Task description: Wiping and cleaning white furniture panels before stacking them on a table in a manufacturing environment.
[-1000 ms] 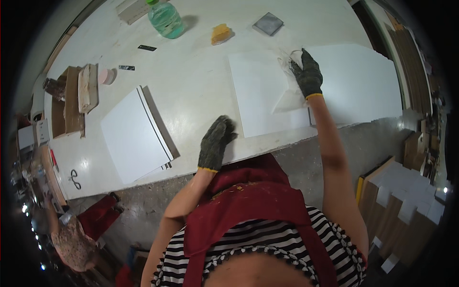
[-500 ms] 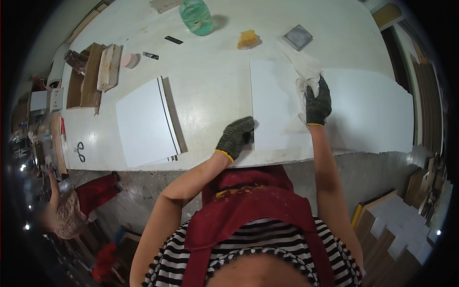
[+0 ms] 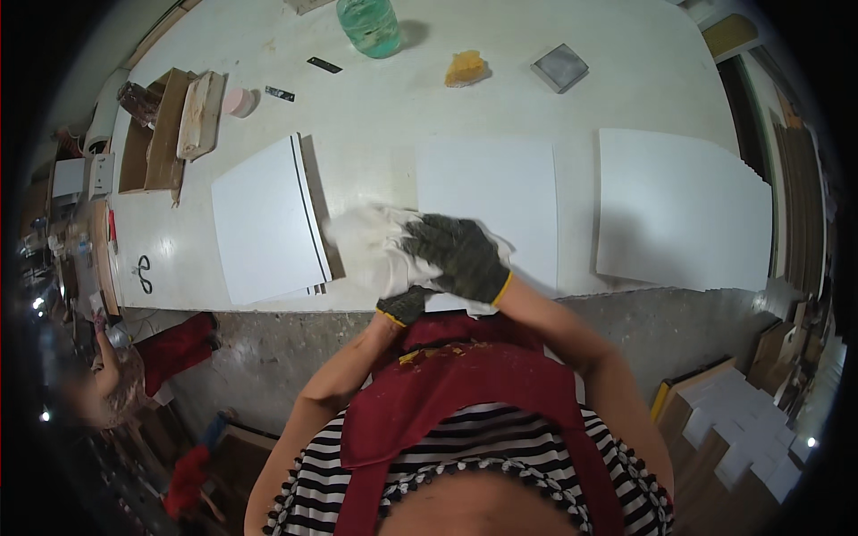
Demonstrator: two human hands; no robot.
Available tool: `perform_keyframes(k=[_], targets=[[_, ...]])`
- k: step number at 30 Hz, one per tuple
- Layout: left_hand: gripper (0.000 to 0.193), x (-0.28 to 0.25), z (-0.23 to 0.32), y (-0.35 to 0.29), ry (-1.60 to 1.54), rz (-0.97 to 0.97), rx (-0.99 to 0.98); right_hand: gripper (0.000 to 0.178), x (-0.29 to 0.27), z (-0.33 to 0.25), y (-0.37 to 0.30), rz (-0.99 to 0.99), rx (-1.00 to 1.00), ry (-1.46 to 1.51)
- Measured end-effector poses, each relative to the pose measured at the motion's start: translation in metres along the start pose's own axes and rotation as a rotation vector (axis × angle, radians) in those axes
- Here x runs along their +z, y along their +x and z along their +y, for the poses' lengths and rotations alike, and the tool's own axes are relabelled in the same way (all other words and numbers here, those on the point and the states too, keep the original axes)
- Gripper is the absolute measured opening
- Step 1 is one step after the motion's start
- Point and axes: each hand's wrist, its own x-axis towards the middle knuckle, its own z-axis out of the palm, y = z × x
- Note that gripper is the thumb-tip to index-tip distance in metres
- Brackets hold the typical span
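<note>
Clutching white cloth (image 3: 366,243), the right hand (image 3: 458,255) has swung leftward — left hand (image 3: 402,306) half-hidden, grip unclear.

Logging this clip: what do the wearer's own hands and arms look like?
The left hand and right hand wear matching dark green-black mottled gloves with yellow cuff edges. The forearms are bare, below a black-and-white striped top.

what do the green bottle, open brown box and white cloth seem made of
Green bottle: probably plastic, glossy and see-through, though glass is possible. Open brown box: likely cardboard, matte with thin walls. White cloth: soft, matte fabric, judging by its loose folds.
</note>
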Motion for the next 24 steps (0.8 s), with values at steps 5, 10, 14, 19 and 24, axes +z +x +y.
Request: perform_keyframes(k=[5,10,14,19,24], targets=[[0.064,-0.004,0.069,0.017,-0.645,0.131,-0.626,0.046,-0.015,0.059,0.023,0.026,0.272,-0.167],[0.064,-0.003,0.063,0.016,-0.713,0.204,-0.607,0.036,-0.069,0.111,-0.061,0.414,0.571,-0.730],[0.049,0.001,0.070,0.015,-0.840,0.280,-0.583,0.037,-0.051,0.079,-0.106,0.382,0.693,-0.825],[0.045,-0.013,0.037,0.004,-0.391,0.220,-0.500,0.038,-0.090,0.089,-0.193,0.022,0.930,-0.322],[0.053,-0.016,0.074,0.019,-0.930,0.219,-0.562,0.049,-0.064,0.053,-0.179,0.620,1.064,1.074]])
